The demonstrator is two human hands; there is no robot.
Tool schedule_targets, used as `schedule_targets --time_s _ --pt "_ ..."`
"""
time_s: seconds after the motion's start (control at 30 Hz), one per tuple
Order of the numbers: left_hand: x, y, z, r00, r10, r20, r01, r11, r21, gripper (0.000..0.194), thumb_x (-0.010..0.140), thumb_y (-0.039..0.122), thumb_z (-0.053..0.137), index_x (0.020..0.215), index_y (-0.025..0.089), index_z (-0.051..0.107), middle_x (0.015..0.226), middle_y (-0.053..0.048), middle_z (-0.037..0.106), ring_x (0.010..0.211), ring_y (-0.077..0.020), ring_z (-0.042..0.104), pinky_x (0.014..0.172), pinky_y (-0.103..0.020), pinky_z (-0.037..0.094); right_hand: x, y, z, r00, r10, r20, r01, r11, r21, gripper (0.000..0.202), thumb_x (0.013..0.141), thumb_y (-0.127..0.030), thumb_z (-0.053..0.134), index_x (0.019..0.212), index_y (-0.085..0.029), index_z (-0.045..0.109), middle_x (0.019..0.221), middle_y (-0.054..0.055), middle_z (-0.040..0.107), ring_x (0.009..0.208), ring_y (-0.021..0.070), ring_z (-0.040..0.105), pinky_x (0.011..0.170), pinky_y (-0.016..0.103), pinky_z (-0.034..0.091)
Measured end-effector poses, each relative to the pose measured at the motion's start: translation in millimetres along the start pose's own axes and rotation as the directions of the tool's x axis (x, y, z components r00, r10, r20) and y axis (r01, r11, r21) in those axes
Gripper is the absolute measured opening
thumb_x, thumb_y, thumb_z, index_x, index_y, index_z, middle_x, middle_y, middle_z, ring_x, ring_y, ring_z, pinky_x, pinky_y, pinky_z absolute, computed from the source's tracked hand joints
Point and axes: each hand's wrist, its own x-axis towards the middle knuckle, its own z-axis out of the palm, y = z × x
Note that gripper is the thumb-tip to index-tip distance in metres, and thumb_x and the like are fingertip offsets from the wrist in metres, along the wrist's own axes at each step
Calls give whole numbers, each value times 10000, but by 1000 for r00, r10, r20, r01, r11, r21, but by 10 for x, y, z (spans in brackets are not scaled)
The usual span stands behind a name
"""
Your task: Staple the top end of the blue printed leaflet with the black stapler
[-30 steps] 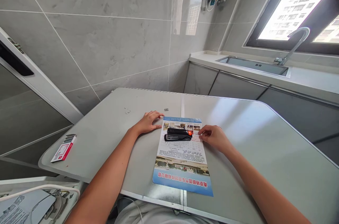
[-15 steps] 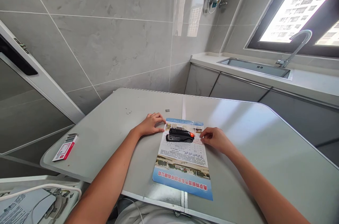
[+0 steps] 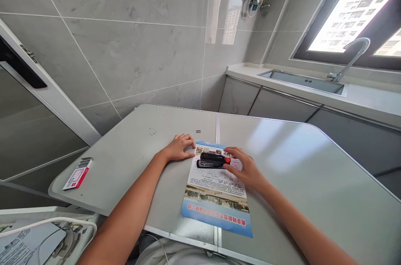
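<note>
A black stapler [image 3: 213, 160] with a red-orange part at its right end lies across a printed sheet [image 3: 216, 206]. The sheet has blue bands, photos and red lettering that appears upside down. My right hand [image 3: 244, 167] reaches over the sheet's right side, thumb and fingers apart around the stapler's right end; I cannot tell how firmly they touch it. At the sheet's upper left edge rests my left hand [image 3: 179, 148], open, its fingertips and thumb at the paper's border.
Two small staple strips [image 3: 198, 131] lie beyond the sheet, with loose staples [image 3: 152, 132] farther left. A red-and-white box [image 3: 78, 174] sits at the left of the folding table [image 3: 282, 152]. Behind stand a counter with a sink [image 3: 303, 81] and a tiled wall [image 3: 134, 56].
My right hand has moved left from the sheet's right edge to the stapler's end, and its fingers have spread. My left hand, the stapler and the sheet stay in place.
</note>
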Motion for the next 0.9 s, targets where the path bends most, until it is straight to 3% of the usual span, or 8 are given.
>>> schedule_targets --time_s 0.07,0.17,0.27,0.4,0.47,0.63,0.73,0.9 --pt "-3 19 -12 1000 5 0 -5 1000 7 253 875 435 730 1078 286 701 1197 -37 630 1177 -273 564 1090 -452 334 -6 -28 154 998 -2 64 3 1000 -22 494 909 -377 689 1376 -254 586 1297 103 665 1204 288 601 1037 440 479" --pt "-6 41 -28 1000 15 8 -15 1000 6 245 889 436 717 1105 320 720 1204 -32 628 1183 -271 560 1100 -457 323 -2 -25 265 999 31 44 -30 999 -38 396 904 -325 674 1291 -252 629 1204 95 703 1133 286 627 987 438 494" --pt "2 34 -19 1000 9 1 -9 1000 -2 227 876 432 736 1066 309 735 1195 -30 627 1172 -268 567 1100 -453 327 -1 -22 119 999 31 13 -31 1000 -1 228 871 -286 685 1096 -246 686 1079 77 727 1020 267 649 916 404 507" --pt "11 5 11 1000 2 -7 -2 1000 5 239 862 432 749 1061 299 738 1201 -39 627 1177 -276 566 1097 -457 329 -54 -31 -241 992 24 126 -31 998 47 196 829 -304 728 1016 -250 706 986 53 736 899 239 653 863 368 512" --pt "11 -4 20 1000 1 -4 -1 1000 9 248 855 437 755 1060 298 741 1204 -40 626 1182 -280 563 1093 -459 330 -94 -40 -319 984 67 167 -74 997 34 210 804 -327 756 993 -246 713 941 39 734 835 222 644 818 349 513" --pt "6 0 25 1000 -2 -5 2 1000 20 245 861 429 750 1057 284 729 1200 -43 628 1168 -277 566 1068 -453 351 -176 -129 -153 968 202 150 -202 979 -15 213 762 -335 779 936 -240 703 855 9 716 745 192 602 729 322 496" --pt "3 5 22 1000 2 -8 -2 1000 18 245 863 422 746 1064 283 722 1198 -38 628 1164 -272 568 1085 -457 342 -194 -190 -63 967 204 150 -199 979 -45 183 772 -329 759 915 -242 684 837 6 704 749 195 604 711 315 476" --pt "-8 24 0 1000 1 1 -1 1000 5 239 875 427 727 1074 294 722 1203 -43 628 1173 -275 564 1116 -466 331 -192 -150 -82 970 174 171 -164 984 -71 207 769 -337 756 919 -237 653 855 13 704 746 193 601 694 305 460"
